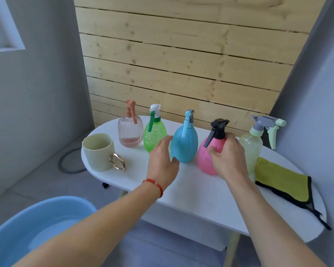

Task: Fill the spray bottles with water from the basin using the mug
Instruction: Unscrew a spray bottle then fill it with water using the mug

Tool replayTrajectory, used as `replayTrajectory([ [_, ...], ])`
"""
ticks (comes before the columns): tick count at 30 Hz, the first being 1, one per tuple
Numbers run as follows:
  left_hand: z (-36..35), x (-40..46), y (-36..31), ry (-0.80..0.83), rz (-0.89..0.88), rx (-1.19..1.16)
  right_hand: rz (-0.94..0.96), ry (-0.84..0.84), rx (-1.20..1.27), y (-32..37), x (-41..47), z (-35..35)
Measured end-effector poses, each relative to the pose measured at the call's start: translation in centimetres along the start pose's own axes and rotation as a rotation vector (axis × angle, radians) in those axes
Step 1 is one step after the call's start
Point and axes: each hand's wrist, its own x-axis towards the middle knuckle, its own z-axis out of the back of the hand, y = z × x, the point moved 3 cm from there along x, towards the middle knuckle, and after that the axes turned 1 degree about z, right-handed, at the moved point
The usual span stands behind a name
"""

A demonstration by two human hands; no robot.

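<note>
Plainly the biggest hazard sits lowest: the blue basin [37, 228] of water lies below the left forearm, off the counter [197, 191], so every mug trip crosses open floor and can drip or slosh. On the counter the bottles stand in a tight row ahead of both hands, and a nudge to one could topple its neighbour. The right hand [228, 157] grips the pink bottle [204, 160] at its neck, just under the black sprayer; twisting it off one-handed may spin or tip the bottle. The left hand [162, 160] hovers released, fingers spread, just beside the blue bottle [184, 145], holding nothing. The mug [98, 153] stands well left of that hand, near the counter's edge, its handle facing the person.
</note>
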Motion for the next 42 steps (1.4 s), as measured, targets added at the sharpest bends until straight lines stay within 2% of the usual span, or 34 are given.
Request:
replayTrajectory([
  [2,0.8,-2.9,0.9,-0.006,-0.045,-0.063,0.026,0.035,0.013,0.5,-1.4,1.5],
  [5,2.9,-6.4,2.1,0.066,-0.059,-0.111,0.125,0.161,0.129,2.7,-3.8,3.3],
  [8,5.7,-8.1,3.4,0.131,-0.037,-0.166,0.289,0.389,0.212,6.4,-6.2,3.3],
  [11,9.3,-8.9,4.4,0.220,-0.010,-0.281,0.368,0.620,0.322,10.6,-8.7,0.9],
  [14,13.7,-9.7,5.9,0.159,0.052,-0.312,0.421,0.785,0.468,14.2,-10.5,-2.7],
  [16,17.6,-10.5,7.5,0.043,0.082,-0.204,0.461,0.923,0.527,16.3,-11.4,-5.1],
  [18,21.3,-11.3,9.0,-0.028,0.106,-0.007,0.467,0.980,0.600,18.0,-11.2,-6.7],
  [20,24.9,-12.1,10.8,-0.084,0.097,0.233,0.326,1.029,0.736,20.0,-10.6,-8.5],
  [22,27.5,-12.6,12.5,-0.083,0.049,0.478,0.138,1.150,0.821,22.1,-10.7,-10.2],
  [24,29.6,-13.4,14.8,-0.090,0.003,0.663,0.151,1.264,0.673,24.8,-12.4,-12.9],
  [26,30.6,-14.0,16.6,-0.114,-0.022,0.765,0.302,1.292,0.432,26.7,-15.0,-15.3],
  [28,31.1,-14.6,17.6,-0.169,-0.028,0.812,0.345,1.288,0.333,27.9,-17.1,-17.3],
  [31,31.9,-15.0,19.0,-0.185,-0.016,0.822,0.416,1.278,0.288,29.2,-18.2,-19.3],
  [36,33.3,-14.4,20.2,-0.143,0.005,0.717,0.592,1.201,0.403,29.8,-18.1,-20.6],
  [40,33.1,-14.2,20.5,-0.056,0.032,0.643,0.887,1.088,0.242,29.4,-18.2,-20.8],
  [42,32.9,-14.2,20.5,-0.056,0.034,0.638,0.928,1.033,0.147,28.9,-17.8,-20.8],
])
